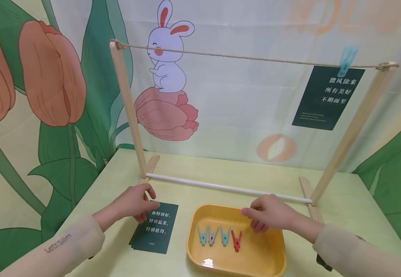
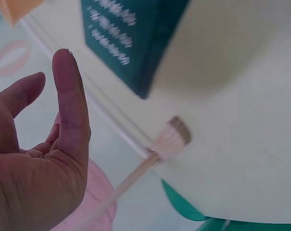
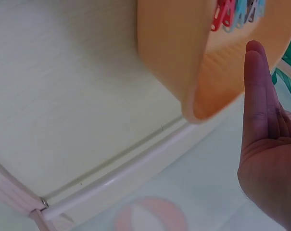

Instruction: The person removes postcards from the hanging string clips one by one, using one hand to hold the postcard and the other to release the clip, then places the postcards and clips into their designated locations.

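My left hand [image 1: 134,202] hovers over the upper left part of a small stack of dark green cards [image 1: 158,231] with white writing; its fingers are loosely bent and hold nothing. Over the far right corner of a yellow tray [image 1: 188,246] is my right hand [image 1: 273,212], empty, with fairly straight fingers in the right wrist view. Several small clothespins lie in a row inside the tray: light blue ones [image 1: 203,236], a grey one [image 1: 212,235] and a red one [image 1: 236,241]. Another dark green card [image 1: 319,102] hangs from a twine line [image 1: 235,57], held by a light blue clothespin [image 1: 347,59].
A wooden frame holds the twine between a left post [image 1: 128,104] and a right post [image 1: 354,130]. Low between the posts runs a white rod [image 1: 221,186], behind the tray and cards. A printed cloth [image 1: 228,107] with tulips and a rabbit backs the pale table [image 1: 186,166].
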`<state>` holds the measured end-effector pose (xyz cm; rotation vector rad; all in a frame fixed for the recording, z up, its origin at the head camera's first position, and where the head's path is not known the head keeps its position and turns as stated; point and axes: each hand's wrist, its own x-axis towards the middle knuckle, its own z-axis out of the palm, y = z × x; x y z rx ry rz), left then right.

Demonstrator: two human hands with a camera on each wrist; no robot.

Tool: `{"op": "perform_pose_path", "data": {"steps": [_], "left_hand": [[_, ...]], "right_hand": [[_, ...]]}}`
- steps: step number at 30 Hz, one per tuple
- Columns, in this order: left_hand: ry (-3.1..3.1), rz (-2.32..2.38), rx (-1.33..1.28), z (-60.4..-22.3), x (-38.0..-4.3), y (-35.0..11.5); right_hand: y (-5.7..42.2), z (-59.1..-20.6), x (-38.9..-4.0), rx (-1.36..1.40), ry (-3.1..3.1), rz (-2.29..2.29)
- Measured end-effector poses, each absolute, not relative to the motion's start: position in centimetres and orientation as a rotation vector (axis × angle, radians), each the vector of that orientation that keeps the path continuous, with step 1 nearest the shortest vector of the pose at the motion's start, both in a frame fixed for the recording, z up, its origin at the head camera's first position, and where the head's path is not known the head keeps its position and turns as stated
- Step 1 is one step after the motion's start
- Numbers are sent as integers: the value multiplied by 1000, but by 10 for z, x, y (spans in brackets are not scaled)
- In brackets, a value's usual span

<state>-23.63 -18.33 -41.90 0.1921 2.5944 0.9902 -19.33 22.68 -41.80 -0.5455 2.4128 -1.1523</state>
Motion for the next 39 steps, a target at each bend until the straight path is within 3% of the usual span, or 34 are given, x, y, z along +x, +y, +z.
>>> {"op": "perform_pose_path", "data": {"steps": [30,39], "left_hand": [[2550,1014,593,-336,-275,-89],[2496,1014,682,-315,-281,-59]], "right_hand": [[254,-307,-207,-519,2619,-1134],[265,-290,-212,-521,2674,-1124]]}}
